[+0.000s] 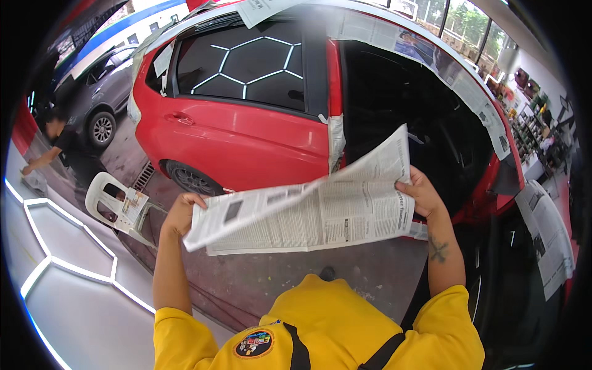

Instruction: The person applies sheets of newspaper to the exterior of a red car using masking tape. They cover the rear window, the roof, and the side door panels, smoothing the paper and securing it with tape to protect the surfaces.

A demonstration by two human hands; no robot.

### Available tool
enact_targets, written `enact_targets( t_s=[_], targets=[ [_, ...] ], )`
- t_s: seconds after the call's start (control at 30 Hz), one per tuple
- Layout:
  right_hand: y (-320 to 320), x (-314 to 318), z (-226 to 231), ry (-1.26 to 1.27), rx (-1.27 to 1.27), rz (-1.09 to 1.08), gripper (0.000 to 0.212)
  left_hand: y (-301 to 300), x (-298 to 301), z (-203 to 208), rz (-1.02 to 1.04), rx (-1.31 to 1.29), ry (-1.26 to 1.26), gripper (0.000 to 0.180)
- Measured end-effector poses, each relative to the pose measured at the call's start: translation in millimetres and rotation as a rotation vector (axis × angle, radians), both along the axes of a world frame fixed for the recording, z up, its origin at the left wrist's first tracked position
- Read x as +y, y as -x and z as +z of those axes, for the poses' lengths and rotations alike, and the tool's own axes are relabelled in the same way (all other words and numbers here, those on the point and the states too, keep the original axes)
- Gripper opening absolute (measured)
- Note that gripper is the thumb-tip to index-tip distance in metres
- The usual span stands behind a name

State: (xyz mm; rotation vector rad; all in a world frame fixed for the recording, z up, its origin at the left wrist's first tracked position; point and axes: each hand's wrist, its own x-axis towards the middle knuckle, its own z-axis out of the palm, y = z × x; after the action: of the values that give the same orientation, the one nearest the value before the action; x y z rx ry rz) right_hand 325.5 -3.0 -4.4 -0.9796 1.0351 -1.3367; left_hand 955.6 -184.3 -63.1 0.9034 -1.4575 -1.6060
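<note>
A folded sheet of newspaper (308,216) stretches between my two hands, in front of a red car (246,139). My left hand (183,213) grips its left edge, fingers bent over the paper. At the opposite edge my right hand (420,192) pinches it, thumb in front. The upper layer is lifted and slants up to a corner on the right. Behind the paper, the car's front door opening (401,92) is dark. Newspaper masking (425,49) runs along the frame above that opening, and more paper covers the pillar (336,139) between the doors.
A white plastic chair (102,194) with newspaper on it stands at left. Beyond it a person in dark clothes (74,154) leans toward the wall. A grey car (102,92) is parked behind. At right is a papered red panel (546,234); shelves with items (536,123) stand farther back.
</note>
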Motion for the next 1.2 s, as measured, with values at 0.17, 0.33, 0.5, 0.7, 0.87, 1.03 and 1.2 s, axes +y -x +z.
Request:
enact_targets(
  t_s=[0.17,0.33,0.5,0.7,0.87,1.03,1.2],
  targets=[
    [5,65,-83,-0.029,-0.169,-0.162,0.014,-2,-1,-60,-0.109,0.052,-0.212,0.022],
    [7,136,-122,-0.132,-0.253,-0.23,0.021,9,14,-114,-0.199,-0.059,-0.329,0.02],
    [14,170,-141,-0.263,-0.301,-0.314,0.02,-1,102,-267,-0.341,-0.322,-0.488,0.018],
    [20,134,-173,-0.336,-0.348,-0.586,0.02,16,213,-340,0.393,-0.788,-0.432,0.027],
    [-12,100,-179,-0.405,-0.239,-0.49,0.017,253,199,-135,-0.13,-0.63,0.384,0.101],
    [-27,88,-165,-0.379,-0.265,-0.297,0.013,381,228,-117,0.038,-0.537,0.526,0.102],
    [33,90,-119,-0.309,-0.292,-0.076,0.021,411,214,-104,0.088,-0.338,0.246,0.027]
  ],
)
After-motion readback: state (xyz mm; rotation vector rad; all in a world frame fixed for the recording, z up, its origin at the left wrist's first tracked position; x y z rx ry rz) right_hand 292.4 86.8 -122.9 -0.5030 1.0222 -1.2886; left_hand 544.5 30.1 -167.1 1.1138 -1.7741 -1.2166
